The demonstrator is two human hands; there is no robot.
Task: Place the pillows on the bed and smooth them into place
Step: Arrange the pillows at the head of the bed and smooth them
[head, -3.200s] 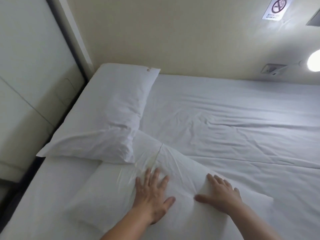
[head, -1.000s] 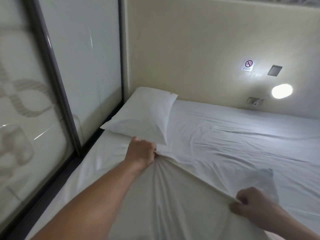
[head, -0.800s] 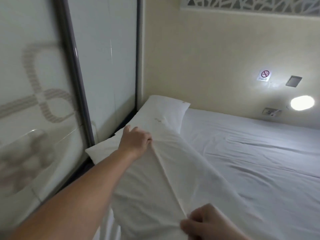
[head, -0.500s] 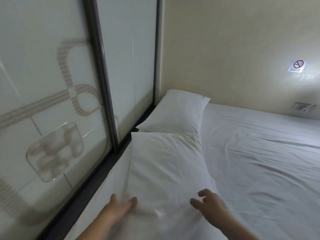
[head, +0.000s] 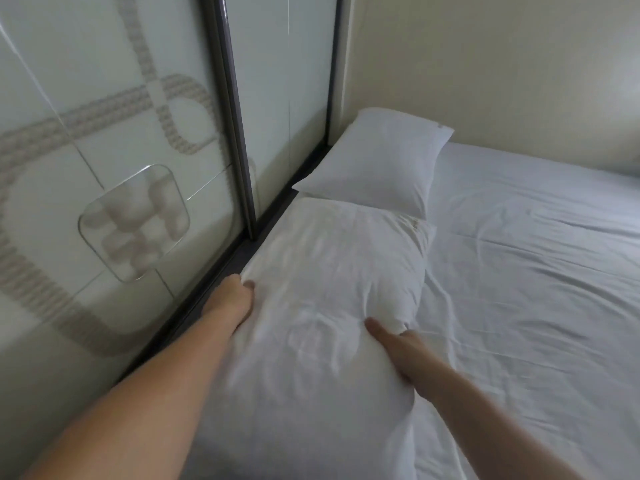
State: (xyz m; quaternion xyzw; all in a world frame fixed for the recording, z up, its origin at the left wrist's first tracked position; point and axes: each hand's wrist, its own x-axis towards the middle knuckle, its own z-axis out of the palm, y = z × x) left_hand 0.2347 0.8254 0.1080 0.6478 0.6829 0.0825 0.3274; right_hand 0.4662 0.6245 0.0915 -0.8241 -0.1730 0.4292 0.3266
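Two white pillows lie along the left side of the bed (head: 519,306). The far pillow (head: 377,164) sits in the corner against the wall. The near pillow (head: 329,271) lies just in front of it, its far edge touching the far pillow. My left hand (head: 232,299) grips the near pillow's left edge, fingers curled into the fabric. My right hand (head: 394,341) holds its right edge, with the thumb on top and the fingers hidden beneath the pillow.
Frosted sliding glass panels (head: 138,168) with a dark frame (head: 235,116) run close along the bed's left side. A beige wall (head: 485,64) stands behind the pillows. The wrinkled white sheet stretches to the right.
Both hands have slid forward along the near pillow's sides and taken hold of its edges. The pillow lies flat beside the glass instead of being lifted.
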